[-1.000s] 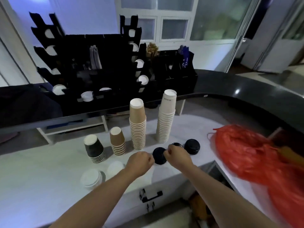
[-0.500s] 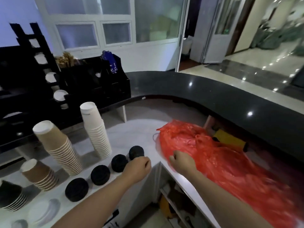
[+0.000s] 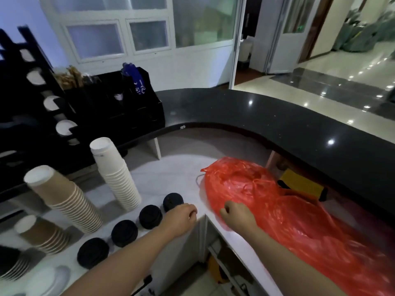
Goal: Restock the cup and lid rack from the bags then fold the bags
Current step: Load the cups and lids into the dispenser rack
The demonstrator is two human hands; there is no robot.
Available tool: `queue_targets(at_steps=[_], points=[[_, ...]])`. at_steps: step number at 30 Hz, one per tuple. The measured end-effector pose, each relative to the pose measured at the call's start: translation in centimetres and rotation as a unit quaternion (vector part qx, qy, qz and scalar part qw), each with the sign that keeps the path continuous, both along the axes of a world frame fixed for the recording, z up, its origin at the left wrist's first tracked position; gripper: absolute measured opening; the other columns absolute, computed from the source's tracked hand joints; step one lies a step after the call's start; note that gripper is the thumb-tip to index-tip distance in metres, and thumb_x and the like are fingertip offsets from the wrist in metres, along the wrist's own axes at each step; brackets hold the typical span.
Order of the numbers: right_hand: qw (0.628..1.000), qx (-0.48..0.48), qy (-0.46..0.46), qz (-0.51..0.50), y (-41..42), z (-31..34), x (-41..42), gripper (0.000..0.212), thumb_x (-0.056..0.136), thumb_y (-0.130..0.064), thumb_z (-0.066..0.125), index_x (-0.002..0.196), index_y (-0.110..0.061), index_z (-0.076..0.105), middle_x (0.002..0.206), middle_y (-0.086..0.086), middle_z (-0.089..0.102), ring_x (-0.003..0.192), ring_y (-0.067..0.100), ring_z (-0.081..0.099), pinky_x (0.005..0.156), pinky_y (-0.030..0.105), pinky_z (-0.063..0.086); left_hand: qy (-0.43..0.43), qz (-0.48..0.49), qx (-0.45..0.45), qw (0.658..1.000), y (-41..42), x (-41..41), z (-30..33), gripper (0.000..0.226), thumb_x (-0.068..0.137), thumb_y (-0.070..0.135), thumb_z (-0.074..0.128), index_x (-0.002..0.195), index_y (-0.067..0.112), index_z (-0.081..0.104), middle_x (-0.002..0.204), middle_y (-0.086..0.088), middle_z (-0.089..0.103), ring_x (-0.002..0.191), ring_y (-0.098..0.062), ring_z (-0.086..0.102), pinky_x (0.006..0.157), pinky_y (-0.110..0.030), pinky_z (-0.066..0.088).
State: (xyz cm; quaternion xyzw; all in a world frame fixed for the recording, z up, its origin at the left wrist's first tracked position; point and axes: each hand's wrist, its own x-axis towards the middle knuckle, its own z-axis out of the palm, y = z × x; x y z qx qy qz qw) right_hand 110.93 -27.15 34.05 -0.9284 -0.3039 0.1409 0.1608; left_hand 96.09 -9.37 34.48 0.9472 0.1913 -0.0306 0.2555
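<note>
White table (image 3: pixel 171 176) now carries four black lids (image 3: pixel 149 216) in a row. Both hands have left them: the left hand (image 3: pixel 181 216) hovers curled, empty; the right hand (image 3: pixel 237 216) pinches the red bag (image 3: pixel 277 210), likely next.

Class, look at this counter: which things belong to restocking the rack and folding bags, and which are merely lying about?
Job: red bag; white cup stack; brown cup stack; black lids; rack.
Lying about: yellow object; blue packets.
</note>
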Motion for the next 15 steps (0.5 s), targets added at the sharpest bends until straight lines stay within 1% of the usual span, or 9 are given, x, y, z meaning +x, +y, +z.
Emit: queue_targets(at_steps=[2,4,6,8,9,10,12,14,15], points=[[1.0,0.0,0.002,0.03,2.3,0.0,-0.8,0.029,0.085,-0.037,0.047,0.067,-0.014,0.042,0.062,0.002,0.048,0.066,0.03,0.051,0.055,0.034,0.032,-0.002,0.033,0.002,0.999,1.4,-1.8,-0.1,0.025,0.098,0.032,0.045,0.107,0.025,0.067,0.106,0.011,0.066,0.091,-0.013,0.062,0.074,-0.033,0.053],[0.998,0.002,0.014,0.064,4.7,0.1,-2.1,0.029,0.085,-0.037,0.047,0.066,-0.016,0.042,0.061,0.001,0.048,0.065,0.028,0.051,0.054,0.034,0.033,0.0,0.06,0.01,0.998,2.8,-4.0,-0.2,0.024,0.099,0.033,0.045,0.106,0.026,0.066,0.101,0.009,0.064,0.088,-0.015,0.061,0.069,-0.032,0.048],[0.995,-0.002,0.026,0.099,7.3,0.0,-4.1,0.025,0.085,-0.037,0.046,0.068,-0.018,0.045,0.065,0.0,0.052,0.064,0.025,0.052,0.053,0.034,0.035,-0.002,0.086,0.01,0.996,4.2,-6.5,-0.4,0.019,0.098,0.032,0.045,0.095,0.028,0.063,0.092,0.009,0.061,0.084,-0.016,0.059,0.068,-0.032,0.047],[0.99,-0.003,0.029,0.139,10.0,0.0,-6.7,0.026,0.086,-0.04,0.044,0.068,-0.021,0.043,0.065,-0.002,0.052,0.062,0.022,0.049,0.049,0.03,0.031,-0.004,0.111,0.012,0.994,5.6,-9.6,-0.5,0.017,0.096,0.031,0.044,0.082,0.03,0.053,0.082,0.009,0.055,0.079,-0.016,0.056,0.064,-0.032,0.042],[0.987,-0.001,0.031,0.157,11.4,0.0,-8.2,0.028,0.085,-0.042,0.044,0.066,-0.021,0.042,0.063,-0.002,0.05,0.058,0.02,0.047,0.048,0.03,0.029,-0.003,0.123,0.012,0.992,6.4,-11.3,-0.6,0.018,0.096,0.031,0.044,0.08,0.031,0.05,0.08,0.01,0.052,0.077,-0.016,0.055,0.063,-0.032,0.043],[0.984,0.0,0.035,0.172,12.9,0.0,-9.8,0.029,0.085,-0.042,0.044,0.065,-0.021,0.041,0.061,-0.002,0.049,0.055,0.017,0.045,0.047,0.03,0.029,-0.004,0.136,0.008,0.991,7.4,-13.2,-0.7,0.017,0.097,0.031,0.044,0.082,0.031,0.05,0.082,0.01,0.052,0.078,-0.015,0.055,0.066,-0.034,0.046],[0.979,0.001,0.046,0.2,15.8,0.1,-13.1,0.03,0.087,-0.039,0.046,0.064,-0.021,0.041,0.059,-0.003,0.049,0.052,0.015,0.045,0.049,0.03,0.032,-0.002,0.168,0.011,0.986,9.3,-17.1,-1.2,0.017,0.098,0.033,0.043,0.094,0.027,0.058,0.095,0.007,0.06,0.084,-0.019,0.06,0.074,-0.039,0.053],[0.972,0.012,0.051,0.23,18.7,-0.1,-16.8,0.031,0.091,-0.036,0.048,0.064,-0.022,0.042,0.06,-0.005,0.052,0.056,0.015,0.05,0.05,0.031,0.036,0.002,0.195,0.021,0.981,11.5,-21.5,-1.8,0.024,0.1,0.034,0.043,0.109,0.025,0.063,0.11,0.004,0.063,0.097,-0.022,0.063,0.083,-0.039,0.053],[0.968,0.014,0.051,0.246,20.1,-0.3,-18.8,0.03,0.092,-0.036,0.049,0.066,-0.023,0.043,0.063,-0.006,0.054,0.06,0.017,0.052,0.052,0.032,0.039,-0.002,0.2,0.026,0.979,12.6,-23.8,-2.2,0.026,0.101,0.034,0.043,0.112,0.024,0.064,0.113,0.003,0.063,0.101,-0.022,0.062,0.086,-0.039,0.052]])
